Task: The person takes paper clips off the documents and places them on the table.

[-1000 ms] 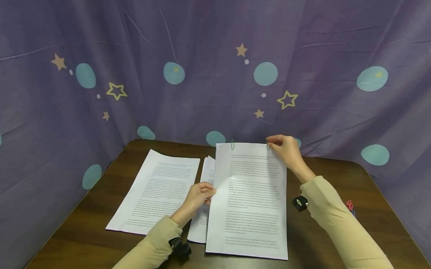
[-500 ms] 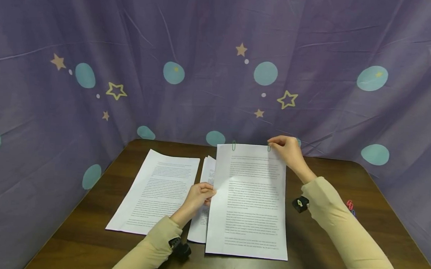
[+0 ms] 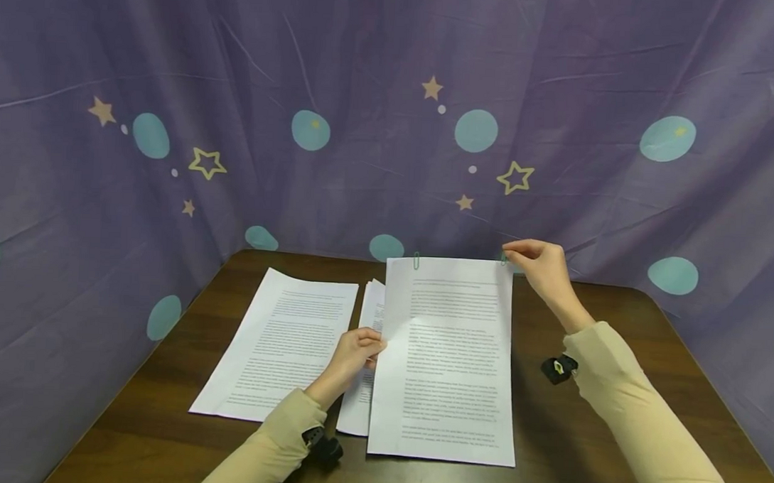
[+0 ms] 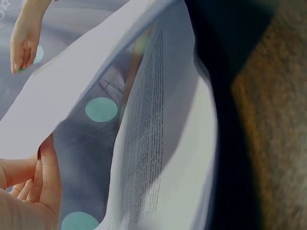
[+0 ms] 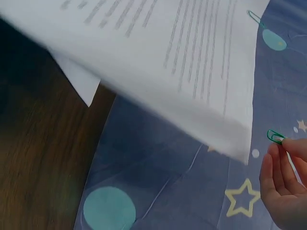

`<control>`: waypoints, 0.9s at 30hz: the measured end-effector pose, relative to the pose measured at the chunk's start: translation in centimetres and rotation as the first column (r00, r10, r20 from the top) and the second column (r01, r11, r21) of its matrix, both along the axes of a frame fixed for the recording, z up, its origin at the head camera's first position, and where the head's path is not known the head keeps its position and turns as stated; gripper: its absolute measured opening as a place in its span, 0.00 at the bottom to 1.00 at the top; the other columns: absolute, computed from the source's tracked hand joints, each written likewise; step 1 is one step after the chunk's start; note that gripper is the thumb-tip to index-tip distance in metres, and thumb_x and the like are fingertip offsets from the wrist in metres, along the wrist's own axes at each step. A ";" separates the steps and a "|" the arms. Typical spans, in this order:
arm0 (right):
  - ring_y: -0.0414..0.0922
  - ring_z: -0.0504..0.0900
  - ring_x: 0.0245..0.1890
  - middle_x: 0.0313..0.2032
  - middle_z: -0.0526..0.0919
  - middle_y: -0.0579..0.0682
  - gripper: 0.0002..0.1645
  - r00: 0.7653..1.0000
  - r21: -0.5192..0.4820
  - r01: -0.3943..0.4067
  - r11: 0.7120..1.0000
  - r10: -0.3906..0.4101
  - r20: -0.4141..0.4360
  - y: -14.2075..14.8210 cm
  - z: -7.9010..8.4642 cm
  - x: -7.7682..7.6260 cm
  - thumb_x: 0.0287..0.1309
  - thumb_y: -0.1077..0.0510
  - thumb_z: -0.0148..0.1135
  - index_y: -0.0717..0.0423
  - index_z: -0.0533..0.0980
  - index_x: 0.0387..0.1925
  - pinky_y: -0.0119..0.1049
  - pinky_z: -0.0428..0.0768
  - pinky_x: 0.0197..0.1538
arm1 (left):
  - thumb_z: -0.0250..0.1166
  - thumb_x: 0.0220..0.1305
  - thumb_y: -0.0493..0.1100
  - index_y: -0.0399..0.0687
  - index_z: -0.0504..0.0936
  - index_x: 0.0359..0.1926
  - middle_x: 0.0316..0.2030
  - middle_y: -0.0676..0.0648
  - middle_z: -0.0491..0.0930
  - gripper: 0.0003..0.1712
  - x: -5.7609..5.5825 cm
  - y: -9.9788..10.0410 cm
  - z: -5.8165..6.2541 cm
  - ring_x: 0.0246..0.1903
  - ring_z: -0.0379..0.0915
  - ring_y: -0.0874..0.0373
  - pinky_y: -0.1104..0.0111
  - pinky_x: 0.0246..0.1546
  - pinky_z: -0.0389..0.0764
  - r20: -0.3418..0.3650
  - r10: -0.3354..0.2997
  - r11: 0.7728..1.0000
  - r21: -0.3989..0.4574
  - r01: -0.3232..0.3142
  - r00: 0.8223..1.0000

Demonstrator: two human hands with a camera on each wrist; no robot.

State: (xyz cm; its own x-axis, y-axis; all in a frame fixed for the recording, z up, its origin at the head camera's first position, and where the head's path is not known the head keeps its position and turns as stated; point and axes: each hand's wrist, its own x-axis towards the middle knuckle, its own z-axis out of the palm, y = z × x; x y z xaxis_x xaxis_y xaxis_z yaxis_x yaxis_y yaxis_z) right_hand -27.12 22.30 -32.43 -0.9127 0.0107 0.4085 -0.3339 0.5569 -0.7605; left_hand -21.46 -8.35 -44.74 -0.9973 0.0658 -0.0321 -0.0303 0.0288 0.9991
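A printed sheaf of paper (image 3: 453, 364) stands tilted up above the table, its left edge pinched between the thumb and fingers of my left hand (image 3: 355, 354). One green paper clip (image 3: 416, 261) sits on its top edge toward the left. Beside the top right corner, my right hand (image 3: 540, 267) pinches a second green paper clip (image 5: 275, 137). In the right wrist view that clip is off the paper, with a gap between it and the sheet's edge. The left wrist view shows my left thumb and fingers (image 4: 48, 177) gripping the sheaf's margin.
Another printed stack (image 3: 287, 352) lies on the left of the brown wooden table (image 3: 611, 434). A further stack (image 3: 358, 409) is partly hidden behind the held sheaf. Behind the table hangs a purple curtain (image 3: 368, 49) with stars and dots. My right sleeve (image 3: 649, 421) crosses the table's right side.
My right hand has moved right with the second green paper clip, sliding it along the top edge to the corner and off the paper. The left hand stays in place.
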 end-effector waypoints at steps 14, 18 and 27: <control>0.31 0.75 0.29 0.30 0.82 0.41 0.18 0.995 0.022 0.027 0.999 -0.029 0.093 5.2 -1.8 2.2 0.55 0.52 0.57 0.63 0.78 0.41 0.26 0.73 0.33 | 0.59 0.52 0.27 0.25 0.73 0.34 0.17 0.51 0.75 0.07 0.0 -0.1 0.0 0.15 0.66 0.64 0.75 0.14 0.70 0.017 0.028 1.000 0.011 -0.029 0.999; 0.31 0.77 0.28 0.26 0.81 0.34 0.17 0.995 0.006 0.023 1.000 -0.024 0.093 6.7 -2.6 2.8 0.55 0.54 0.58 0.64 0.77 0.39 0.23 0.73 0.32 | 0.59 0.52 0.28 0.25 0.74 0.34 0.17 0.51 0.76 0.07 0.0 -0.1 -0.1 0.15 0.67 0.64 0.75 0.14 0.71 0.024 0.038 0.999 0.011 -0.039 0.999; 0.27 0.76 0.27 0.28 0.82 0.35 0.20 0.983 0.047 0.048 0.998 -0.056 0.173 10.0 -4.1 4.8 0.56 0.52 0.57 0.65 0.76 0.42 0.23 0.73 0.30 | 0.60 0.53 0.29 0.25 0.74 0.35 0.18 0.50 0.77 0.08 0.1 -0.2 0.2 0.16 0.68 0.63 0.73 0.15 0.72 0.037 0.033 0.999 0.009 -0.033 0.999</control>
